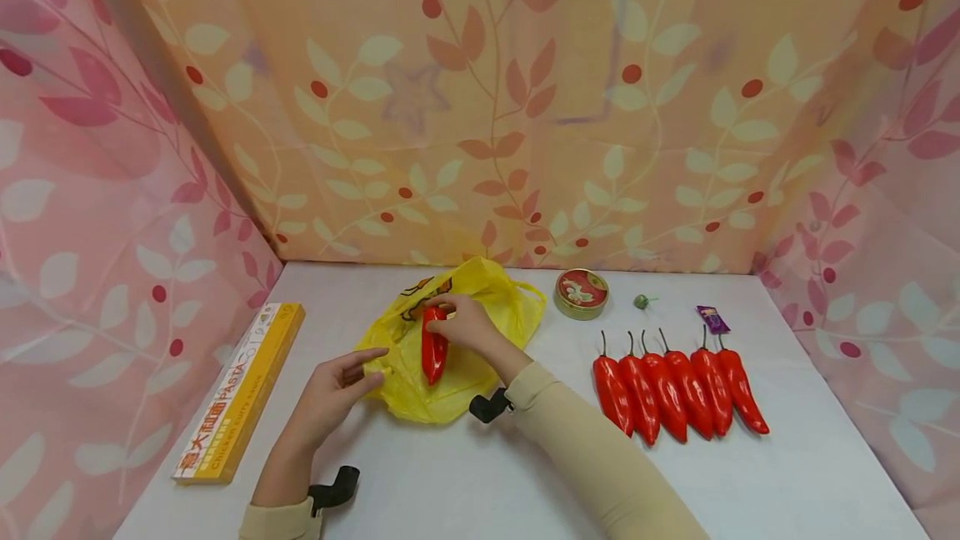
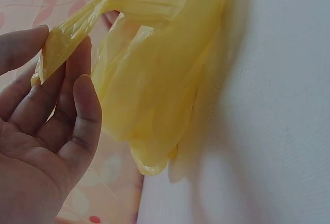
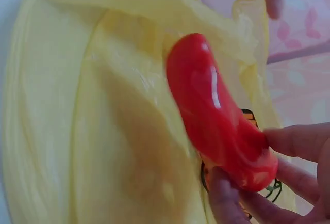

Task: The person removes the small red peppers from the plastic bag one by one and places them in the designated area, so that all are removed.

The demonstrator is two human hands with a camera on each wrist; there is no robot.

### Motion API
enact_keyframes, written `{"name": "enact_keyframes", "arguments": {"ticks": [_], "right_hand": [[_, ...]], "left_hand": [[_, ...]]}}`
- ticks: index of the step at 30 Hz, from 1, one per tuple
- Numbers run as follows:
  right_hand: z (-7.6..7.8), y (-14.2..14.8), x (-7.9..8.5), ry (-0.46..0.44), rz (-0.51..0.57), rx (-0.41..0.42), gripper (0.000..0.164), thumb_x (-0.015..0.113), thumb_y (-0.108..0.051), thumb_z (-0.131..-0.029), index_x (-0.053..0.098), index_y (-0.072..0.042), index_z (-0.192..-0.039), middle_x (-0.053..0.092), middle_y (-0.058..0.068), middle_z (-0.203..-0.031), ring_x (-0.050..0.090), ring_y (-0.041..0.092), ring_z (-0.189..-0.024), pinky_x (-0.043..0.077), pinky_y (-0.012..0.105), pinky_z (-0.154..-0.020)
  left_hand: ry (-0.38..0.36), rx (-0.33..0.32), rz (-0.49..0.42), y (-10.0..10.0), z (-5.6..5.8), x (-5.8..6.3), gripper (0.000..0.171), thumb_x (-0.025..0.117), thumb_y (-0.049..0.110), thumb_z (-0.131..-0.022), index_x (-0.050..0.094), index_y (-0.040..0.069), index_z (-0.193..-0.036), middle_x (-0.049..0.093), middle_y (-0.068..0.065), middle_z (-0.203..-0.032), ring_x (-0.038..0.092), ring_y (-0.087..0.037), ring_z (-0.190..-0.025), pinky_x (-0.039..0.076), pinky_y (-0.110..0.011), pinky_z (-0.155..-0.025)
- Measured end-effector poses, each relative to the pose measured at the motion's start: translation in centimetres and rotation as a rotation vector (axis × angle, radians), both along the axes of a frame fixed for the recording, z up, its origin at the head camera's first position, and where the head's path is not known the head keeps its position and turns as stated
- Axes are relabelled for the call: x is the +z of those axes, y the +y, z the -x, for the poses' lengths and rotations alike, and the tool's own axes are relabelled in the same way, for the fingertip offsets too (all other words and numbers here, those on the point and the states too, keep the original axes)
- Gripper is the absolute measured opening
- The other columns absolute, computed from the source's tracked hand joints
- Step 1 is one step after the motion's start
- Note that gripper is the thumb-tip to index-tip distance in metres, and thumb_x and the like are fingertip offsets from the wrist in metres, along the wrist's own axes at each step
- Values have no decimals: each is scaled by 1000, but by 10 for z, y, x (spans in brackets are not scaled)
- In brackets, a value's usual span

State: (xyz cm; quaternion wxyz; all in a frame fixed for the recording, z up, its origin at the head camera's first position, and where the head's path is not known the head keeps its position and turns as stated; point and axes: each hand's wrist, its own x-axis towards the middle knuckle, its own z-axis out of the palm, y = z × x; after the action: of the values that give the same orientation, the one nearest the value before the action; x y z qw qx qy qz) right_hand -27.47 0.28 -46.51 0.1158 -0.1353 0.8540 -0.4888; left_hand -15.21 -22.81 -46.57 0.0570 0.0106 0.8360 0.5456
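Note:
A red chili pepper [image 1: 433, 348] is held by my right hand [image 1: 467, 325], thumb and fingers pinching its upper end. It hangs over the yellow plastic bag [image 1: 420, 394], whose inside shows around it. In the right wrist view the glossy pepper [image 3: 216, 110] tilts across the bag [image 3: 118, 131], its gripped end at the lower right. My left hand [image 1: 333, 394] pinches the bag's left edge between thumb and fingers. The left wrist view shows the bag's film [image 2: 67, 43] pulled up by that hand [image 2: 49, 131].
Several red chili peppers [image 1: 667, 390] lie in a row at the right. Behind them are a round red tin [image 1: 582, 293], a small green round thing [image 1: 641, 301] and a purple packet [image 1: 712, 319]. A yellow-and-white pasta box [image 1: 240, 394] lies at the left. Patterned cloth walls surround the table.

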Motion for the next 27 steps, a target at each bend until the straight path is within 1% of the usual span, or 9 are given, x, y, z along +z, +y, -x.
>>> {"name": "enact_keyframes", "arguments": {"ticks": [3, 5, 8, 11, 14, 17, 20, 24, 27], "right_hand": [[0, 5, 0, -29, -23, 22, 40, 75, -20, -90, 69, -14, -129, 66, 14, -122, 64, 24, -96, 60, 32, -76], [0, 7, -2, -53, -48, 46, 40, 74, -18, -90, 69, -14, -130, 64, 15, -124, 63, 24, -96, 60, 31, -75], [0, 7, -7, -71, -64, 82, 39, 72, -16, -92, 68, -14, -131, 63, 15, -125, 63, 24, -96, 59, 31, -77], [1, 8, -12, -59, -62, 112, 39, 70, -17, -93, 67, -15, -132, 64, 15, -126, 64, 24, -99, 59, 32, -79], [-1, 11, -12, -46, -49, 132, 37, 68, -20, -95, 67, -17, -132, 64, 14, -127, 63, 26, -104, 60, 35, -82], [-4, 16, -7, -32, -42, 147, 35, 64, -23, -98, 67, -19, -133, 64, 10, -126, 62, 25, -107, 59, 36, -84], [-9, 25, 2, -7, -33, 160, 33, 63, -26, -99, 67, -22, -132, 64, 7, -125, 62, 25, -108, 59, 35, -82], [-15, 37, 15, 22, -15, 179, 37, 71, -34, -94, 66, -28, -130, 64, 4, -126, 62, 24, -109, 60, 33, -79], [-21, 47, 21, 28, 10, 193, 44, 77, -35, -90, 65, -29, -131, 63, 4, -129, 63, 26, -110, 61, 33, -76]], "left_hand": [[3, 1, 5, -1, 0, 0, 43, 72, 32, -94, 65, 21, -135, 58, -9, -145, 62, -26, -122, 54, -32, -98], [5, 4, 4, -1, -1, 0, 43, 72, 32, -94, 65, 21, -135, 58, -10, -145, 62, -26, -121, 54, -29, -97], [10, 8, -7, -2, -2, 1, 43, 72, 32, -95, 65, 20, -135, 59, -10, -144, 63, -26, -120, 53, -22, -93], [20, 6, -13, -2, -2, 0, 44, 72, 32, -95, 65, 19, -136, 60, -10, -143, 63, -25, -120, 51, -16, -90], [28, 6, -12, -2, -2, -1, 44, 72, 33, -95, 65, 18, -136, 61, -10, -142, 63, -24, -119, 50, -15, -89], [30, 6, -16, -2, -1, -1, 44, 72, 31, -95, 65, 17, -136, 61, -11, -140, 64, -24, -118, 51, -16, -88], [33, 8, -17, -2, 0, 0, 44, 72, 30, -95, 65, 16, -136, 61, -11, -140, 64, -24, -116, 52, -16, -87], [33, 11, -14, -2, 0, 1, 44, 72, 31, -95, 64, 16, -136, 61, -12, -140, 64, -23, -116, 52, -16, -87], [24, 16, -22, -3, -1, 1, 44, 72, 31, -95, 65, 16, -136, 61, -11, -141, 64, -23, -117, 52, -16, -87]]}}
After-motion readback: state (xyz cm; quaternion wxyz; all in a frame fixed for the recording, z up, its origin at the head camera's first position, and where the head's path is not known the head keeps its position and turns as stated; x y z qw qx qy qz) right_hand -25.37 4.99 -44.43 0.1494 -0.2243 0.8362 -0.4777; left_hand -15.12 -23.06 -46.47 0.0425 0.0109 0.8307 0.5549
